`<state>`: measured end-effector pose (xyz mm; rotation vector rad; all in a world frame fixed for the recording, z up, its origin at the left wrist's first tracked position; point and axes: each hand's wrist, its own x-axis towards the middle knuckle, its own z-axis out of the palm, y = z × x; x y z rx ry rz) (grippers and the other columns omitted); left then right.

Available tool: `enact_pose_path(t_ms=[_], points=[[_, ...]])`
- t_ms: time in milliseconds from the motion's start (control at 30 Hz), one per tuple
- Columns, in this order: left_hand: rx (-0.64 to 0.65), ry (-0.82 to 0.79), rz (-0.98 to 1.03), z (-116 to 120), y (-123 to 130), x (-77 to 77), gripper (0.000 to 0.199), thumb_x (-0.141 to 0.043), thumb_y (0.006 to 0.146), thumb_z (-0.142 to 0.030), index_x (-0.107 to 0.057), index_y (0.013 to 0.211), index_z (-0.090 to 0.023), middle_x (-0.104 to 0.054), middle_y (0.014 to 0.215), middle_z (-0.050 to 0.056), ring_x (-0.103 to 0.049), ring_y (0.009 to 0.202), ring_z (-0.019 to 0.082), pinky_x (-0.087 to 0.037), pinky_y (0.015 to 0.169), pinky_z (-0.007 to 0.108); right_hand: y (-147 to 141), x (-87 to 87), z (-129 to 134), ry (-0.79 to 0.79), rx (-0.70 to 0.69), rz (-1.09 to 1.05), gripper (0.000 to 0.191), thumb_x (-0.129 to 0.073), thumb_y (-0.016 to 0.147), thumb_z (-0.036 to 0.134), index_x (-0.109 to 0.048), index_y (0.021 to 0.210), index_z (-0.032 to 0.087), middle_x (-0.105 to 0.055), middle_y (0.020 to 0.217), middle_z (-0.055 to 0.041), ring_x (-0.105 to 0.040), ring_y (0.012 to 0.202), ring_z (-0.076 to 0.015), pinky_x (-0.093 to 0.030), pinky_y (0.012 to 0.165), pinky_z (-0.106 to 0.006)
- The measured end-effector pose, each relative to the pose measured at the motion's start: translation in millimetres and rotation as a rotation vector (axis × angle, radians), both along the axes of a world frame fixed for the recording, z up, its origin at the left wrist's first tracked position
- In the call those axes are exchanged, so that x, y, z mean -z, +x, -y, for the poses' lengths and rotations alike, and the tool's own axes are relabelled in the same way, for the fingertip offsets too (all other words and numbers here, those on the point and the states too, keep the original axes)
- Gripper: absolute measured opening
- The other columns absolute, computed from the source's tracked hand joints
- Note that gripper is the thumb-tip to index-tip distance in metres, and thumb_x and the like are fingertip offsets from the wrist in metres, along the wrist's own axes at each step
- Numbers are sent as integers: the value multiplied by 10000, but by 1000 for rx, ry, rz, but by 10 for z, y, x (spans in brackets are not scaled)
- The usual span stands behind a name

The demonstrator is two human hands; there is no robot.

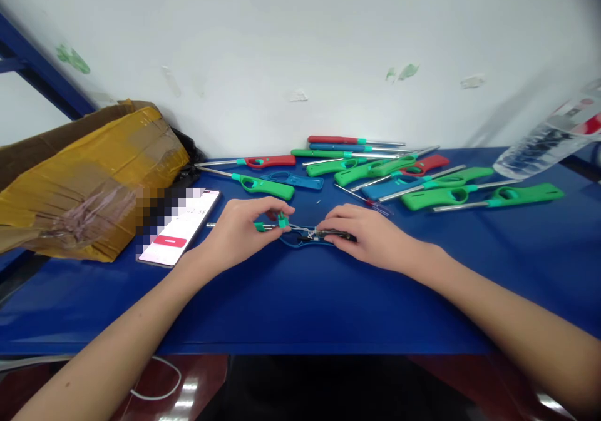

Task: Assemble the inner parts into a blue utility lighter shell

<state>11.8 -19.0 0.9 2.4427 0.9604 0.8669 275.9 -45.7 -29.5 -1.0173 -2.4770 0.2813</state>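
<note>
- head cam, looks fwd & down from above desk (305, 302) front edge
- faces wall (282, 39) behind
- fairly close, L hand (241, 230) & R hand (373, 236) approx. mid-view

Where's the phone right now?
In the head view, the phone lies face up on the blue table at the left, between the taped cardboard box and the left hand.

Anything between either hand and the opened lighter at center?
Nothing visible. The left hand pinches a green piece; the right hand holds a black part. The small screwdriver lies beyond the right hand.
</note>
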Motion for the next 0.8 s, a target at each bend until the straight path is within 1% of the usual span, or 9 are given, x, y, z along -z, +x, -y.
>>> enact_pose_path(t_ms=[133, 233, 367, 467, 500, 567, 633, 667, 800], points=[[112, 74, -34, -20, 1, 35, 139, -641, 904, -232, -727, 1000, -181, -720, 1132, 77, -692, 996, 197, -593, 846, 311, -2, -4, 0, -5, 1, 14, 237, -527, 965, 238, -697, 1130, 216, -694, 1062, -89, -656, 957, -208, -548, 849, -342], [151, 73, -68, -42, -15, 65, 244, -562, 957, -198, -695, 1161, -200, -677, 1216, 86, -676, 1029, 185, -580, 831, 290, 2, -8, 5, -2, 2, 16, 239, -528, 965, 238, -697, 1133, 211, -693, 1069, -91, -656, 960, -209, -548, 849, -343], [157, 58, -127, -60, -47, 89, 344, -458, 1006, -195, -602, 1314, -245, -681, 1174, 73, -674, 988, 160, -560, 841, 283, 2, -8, 4, 0, -1, 6, 236, -537, 960, 234, -700, 1130, 218, -696, 1062, -91, -660, 960, -208, -552, 847, -344], [80, 41, -181, -62, -66, 89, 447, -528, 976, -241, -474, 1419, -267, -718, 1070, 41, -691, 911, 161, -565, 794, 277, 1, -3, 0, -4, 0, 0, 237, -538, 959, 233, -702, 1129, 218, -697, 1061, -92, -660, 964, -210, -555, 849, -345], [60, 34, -185, -62, -70, 85, 457, -561, 960, -261, -474, 1409, -263, -728, 1041, 31, -696, 884, 163, -567, 774, 273, 1, -1, -1, -5, 0, -1, 238, -535, 960, 234, -702, 1130, 218, -697, 1061, -92, -659, 965, -210, -555, 850, -347], [71, 41, -187, -64, -76, 71, 347, -598, 940, -284, -574, 1283, -240, -737, 994, 25, -699, 836, 162, -564, 746, 265, 2, 1, -1, -7, -1, -4, 240, -532, 962, 236, -701, 1130, 219, -697, 1062, -90, -658, 965, -210, -554, 850, -345], [136, 71, -193, -70, -80, 55, 198, -602, 940, -279, -666, 1114, -211, -735, 963, 35, -693, 820, 160, -555, 749, 263, 5, 2, -1, -12, -2, -7, 239, -530, 963, 234, -699, 1131, 219, -696, 1063, -87, -656, 964, -208, -552, 850, -341], [173, 79, -200, -74, -81, 48, 171, -600, 943, -273, -687, 1071, -202, -733, 958, 42, -690, 827, 161, -552, 758, 265, 6, 1, -1, -16, -3, -8, 238, -529, 963, 233, -698, 1130, 217, -695, 1066, -86, -655, 965, -206, -551, 852, -339], [244, 115, -247, -98, -87, 45, 194, -592, 951, -280, -718, 1083, -215, -725, 1028, 60, -673, 924, 193, -543, 826, 308, 10, -1, -1, -24, -4, -7, 233, -531, 963, 232, -696, 1126, 205, -693, 1071, -86, -651, 967, -206, -547, 861, -343]])
